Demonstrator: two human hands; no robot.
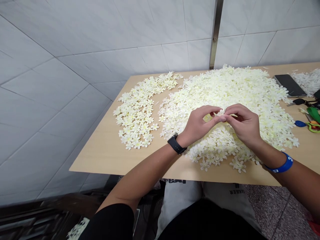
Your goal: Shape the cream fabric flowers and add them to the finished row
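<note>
Both hands meet above a large heap of white artificial flowers (250, 96). My left hand (200, 121), with a black watch (176, 143) on the wrist, pinches with thumb and forefinger at a small white flower (221, 113). From the other side my right hand (243, 123) closes its fingertips on the same flower, a blue band (281, 164) around that wrist. Fingers cover most of the flower. A narrower, curved pile of pale yellow-white flowers (136, 113) lies on the table left of the hands.
The wooden table (100, 153) stands against a tiled wall (150, 30). On the right lie a dark phone (290, 85), keys (298, 101), green-handled scissors (313, 126) and a pile of thin white pieces (308, 81). A metal strip (215, 36) runs up the wall.
</note>
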